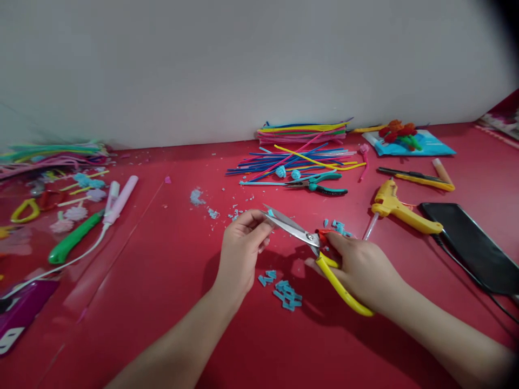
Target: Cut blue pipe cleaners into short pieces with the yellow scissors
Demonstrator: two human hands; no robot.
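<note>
The left hand pinches a small blue piece at the tips of the scissors, which the right hand grips; below, blue bits lie on the red tabletop, with pliers beyond and a glue gun rightward

Soft shadows, dark right-hand corners

Between our left hand and right hand, we are seeing smooth, shiny metal in the scissor blades, while their handles are showing smooth plastic. Nearer us than the hands, blue pieces are looking matt and fuzzy. Right of the right hand, the glue gun is showing smooth plastic and the phone is looking glossy. Beneath both hands, the tabletop is shining smoothly.
</note>
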